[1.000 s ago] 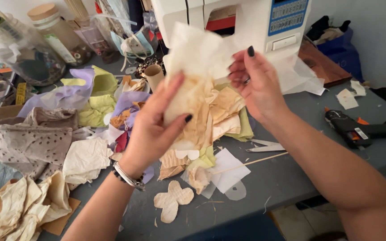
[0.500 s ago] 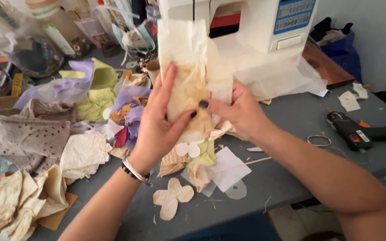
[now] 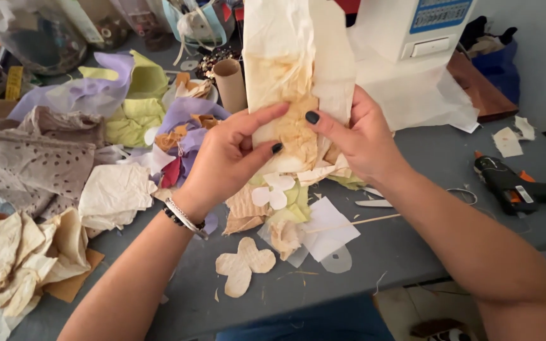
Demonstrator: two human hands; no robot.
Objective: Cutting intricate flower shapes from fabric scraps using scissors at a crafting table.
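Both my hands hold up a crinkled, cream and tan stained sheet of paper [image 3: 282, 69] above the grey table [image 3: 424, 164]. My left hand [image 3: 229, 155] grips its lower left edge, thumb and fingers pinching the sheet. My right hand [image 3: 355, 136] holds the lower right side, its thumb pressed on the front. The sheet rises upright past the top of the view. Below the hands lie a white flower-shaped paper cutout [image 3: 273, 191] and a tan flower-shaped cutout [image 3: 243, 264].
Crumpled papers in lilac, yellow-green, cream and spotted grey [image 3: 26, 161] cover the left of the table. A cardboard tube [image 3: 230, 83] stands behind my left hand. A white sewing machine [image 3: 412, 38] is at the back; a black glue gun [image 3: 513, 183] lies right.
My hands have drawn closer together on the sheet and raised it, folding it narrower and taller. The view has moved closer to the table.
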